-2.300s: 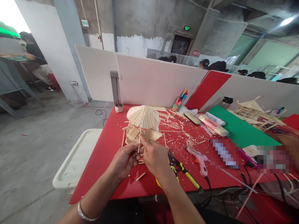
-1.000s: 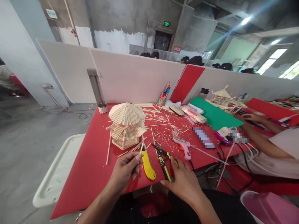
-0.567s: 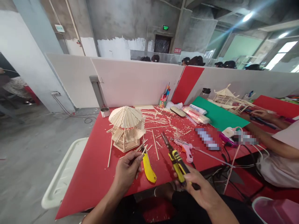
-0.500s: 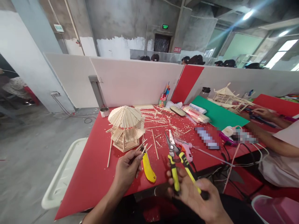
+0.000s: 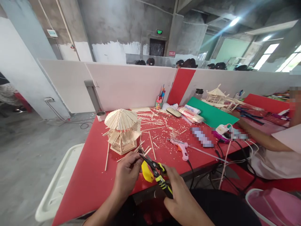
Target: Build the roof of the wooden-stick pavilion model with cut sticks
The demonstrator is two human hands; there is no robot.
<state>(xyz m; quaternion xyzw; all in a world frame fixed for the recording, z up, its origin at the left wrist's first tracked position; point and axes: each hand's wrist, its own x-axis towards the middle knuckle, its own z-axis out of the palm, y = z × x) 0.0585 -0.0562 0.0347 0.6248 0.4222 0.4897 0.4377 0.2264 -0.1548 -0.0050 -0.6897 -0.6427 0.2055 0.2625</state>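
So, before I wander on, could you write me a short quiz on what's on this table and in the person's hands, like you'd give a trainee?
1. Multiple choice: What is the right hand holding?
A) a marker pen
B) the yellow-and-black pliers
C) a metal can

2. True or false: The pink glue gun lies on the red tabletop.

3. Fill in the colour: The flat board just to the right of the packet of sticks is ____.

Key: 1: B; 2: true; 3: green.
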